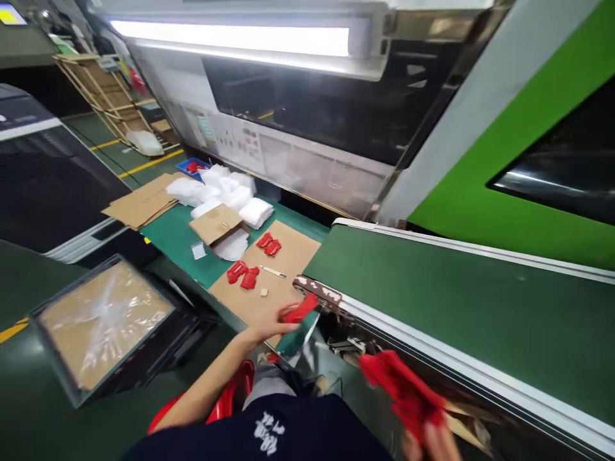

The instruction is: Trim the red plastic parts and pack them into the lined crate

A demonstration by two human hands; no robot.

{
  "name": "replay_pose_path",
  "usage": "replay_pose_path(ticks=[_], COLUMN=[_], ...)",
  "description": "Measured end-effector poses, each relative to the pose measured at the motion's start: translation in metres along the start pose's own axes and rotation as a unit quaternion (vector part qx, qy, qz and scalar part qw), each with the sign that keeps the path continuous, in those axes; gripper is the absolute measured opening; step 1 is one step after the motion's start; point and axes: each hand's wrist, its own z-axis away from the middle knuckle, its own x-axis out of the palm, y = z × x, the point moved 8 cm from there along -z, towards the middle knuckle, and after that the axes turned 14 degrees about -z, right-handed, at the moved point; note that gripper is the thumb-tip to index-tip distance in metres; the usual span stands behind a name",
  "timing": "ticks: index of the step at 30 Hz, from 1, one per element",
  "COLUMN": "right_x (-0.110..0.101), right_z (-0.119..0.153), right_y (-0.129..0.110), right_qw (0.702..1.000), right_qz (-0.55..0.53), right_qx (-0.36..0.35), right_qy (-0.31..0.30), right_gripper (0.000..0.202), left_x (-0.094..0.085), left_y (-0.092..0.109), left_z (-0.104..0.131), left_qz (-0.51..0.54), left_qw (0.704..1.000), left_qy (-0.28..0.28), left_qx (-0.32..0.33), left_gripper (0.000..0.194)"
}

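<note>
My left hand [267, 325] grips a red plastic part [302, 309] over the near end of the cardboard sheet, by the conveyor's corner. Low on the right, my right hand [436, 443] is closed on a larger red plastic piece [401, 387], which is blurred by motion and held beside the conveyor frame. On the cardboard sheet [293, 246] lie two pairs of red plastic parts, a nearer pair [249, 278] and a farther pair [273, 248]. A white-handled knife or similar slim tool [273, 271] and a small beige block [264, 292] rest near them.
The green conveyor belt [461, 307] runs along the right. White foam sheets [216, 189], an open carton [218, 224], flat cardboard [141, 202] and a blue bin [185, 165] occupy the far bench. A plastic-lined box [106, 320] stands left; a red stool [228, 400] is below me.
</note>
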Motion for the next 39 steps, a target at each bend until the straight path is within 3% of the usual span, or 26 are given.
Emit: replay_pose_path(ticks=[1,3,4,5,6,8,11,16,21,26,31,33,35,39], right_x=[0.051,0.16,0.212,0.254,0.291,0.335,0.363,0.381,0.384,0.354,0.306,0.29,0.276,0.246], right_z=[-0.005,-0.022,-0.033,-0.046,-0.06,-0.097,-0.143,-0.17,-0.145,-0.096,-0.056,-0.045,-0.033,-0.002], right_y=[-0.008,-0.033,-0.05,-0.066,-0.076,-0.086,-0.083,-0.062,-0.04,-0.022,0.003,0.01,0.017,0.048], right_qw=[0.999,0.972,0.958,0.955,0.949,0.949,0.947,0.925,0.909,0.915,0.941,0.957,0.961,0.946], right_qz=[-0.042,-0.186,-0.186,-0.131,-0.041,0.016,0.11,0.264,0.334,0.315,0.248,0.165,0.092,0.069], right_qx=[0.005,0.02,0.003,-0.028,-0.056,-0.059,-0.062,-0.052,-0.024,-0.016,0.003,0.001,-0.002,-0.026], right_qy=[-0.033,-0.144,-0.219,-0.265,-0.306,-0.31,-0.296,-0.268,-0.247,-0.25,-0.229,-0.238,-0.262,-0.315], right_gripper=[0.071,0.082,0.084,0.08,0.073,0.056,0.044,0.06,0.072,0.068,0.065,0.064,0.064,0.065], left_x=[-0.05,-0.128,-0.16,-0.181,-0.198,-0.216,-0.217,-0.187,-0.164,-0.146,-0.123,-0.109,-0.091,-0.024], left_y=[-0.044,-0.122,-0.152,-0.174,-0.192,-0.215,-0.227,-0.23,-0.24,-0.246,-0.228,-0.218,-0.212,-0.228], left_z=[0.022,0.057,0.07,0.075,0.076,0.063,0.03,-0.02,-0.044,-0.053,-0.06,-0.05,-0.022,0.08], left_qz=[-0.01,-0.049,-0.081,-0.102,-0.125,-0.16,-0.204,-0.269,-0.31,-0.321,-0.345,-0.351,-0.347,-0.301], left_qw=[0.995,0.962,0.936,0.921,0.907,0.895,0.889,0.884,0.864,0.83,0.804,0.792,0.78,0.777], left_qy=[0.075,0.182,0.241,0.265,0.286,0.304,0.328,0.352,0.37,0.409,0.433,0.446,0.464,0.49], left_qx=[-0.066,-0.198,-0.243,-0.267,-0.283,-0.284,-0.245,-0.152,-0.142,-0.202,-0.218,-0.224,-0.235,-0.256], left_gripper=[0.081,0.075,0.073,0.073,0.073,0.072,0.066,0.063,0.061,0.064,0.066,0.068,0.066,0.047])
